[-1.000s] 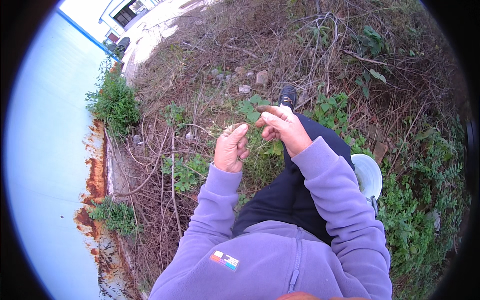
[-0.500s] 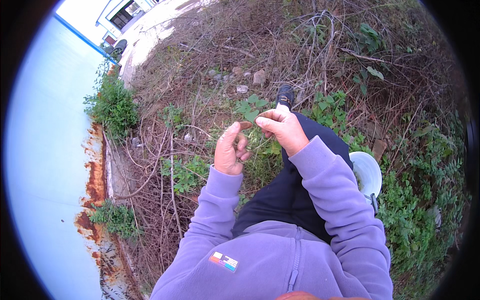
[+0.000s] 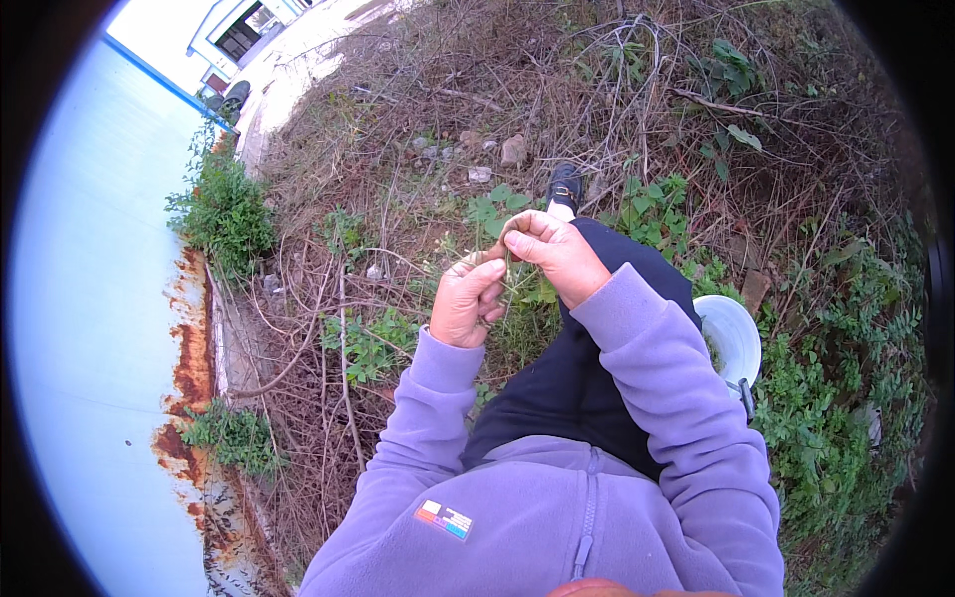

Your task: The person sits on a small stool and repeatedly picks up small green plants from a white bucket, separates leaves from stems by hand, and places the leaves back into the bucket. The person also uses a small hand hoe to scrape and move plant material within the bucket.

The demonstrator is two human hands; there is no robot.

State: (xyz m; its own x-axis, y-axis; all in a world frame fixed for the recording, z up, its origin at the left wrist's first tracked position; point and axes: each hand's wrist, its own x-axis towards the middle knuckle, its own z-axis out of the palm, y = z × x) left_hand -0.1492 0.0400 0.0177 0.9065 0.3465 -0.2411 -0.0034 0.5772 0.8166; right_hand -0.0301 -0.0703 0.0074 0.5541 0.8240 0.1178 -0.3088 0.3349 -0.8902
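Note:
In front of my body my two hands meet at the fingertips over the weedy ground. My left hand [image 3: 464, 300] is closed, its thumb and forefinger pinching the thin green stems of a plant sprig [image 3: 509, 283]. Against it, my right hand [image 3: 559, 257] is closed too, thumb and forefinger pressed together at the sprig's upper part. Narrow stems and leaves hang down below the fingertips; the pinched part is hidden by my fingers. A broad-leaved green plant [image 3: 494, 206] grows just beyond the hands.
A white bucket [image 3: 742, 343] with greenery inside stands right of my leg. My dark shoe [image 3: 565, 186] rests among dry twigs. Stones [image 3: 513, 151] lie ahead. On the left runs a pale blue, rusted metal wall [image 3: 109, 298]. Dense weeds [image 3: 826, 428] cover the right.
My left thumb and forefinger have closed and come up against my right fingertips. The right thumb has shifted slightly down on the sprig. The bucket stands where it was.

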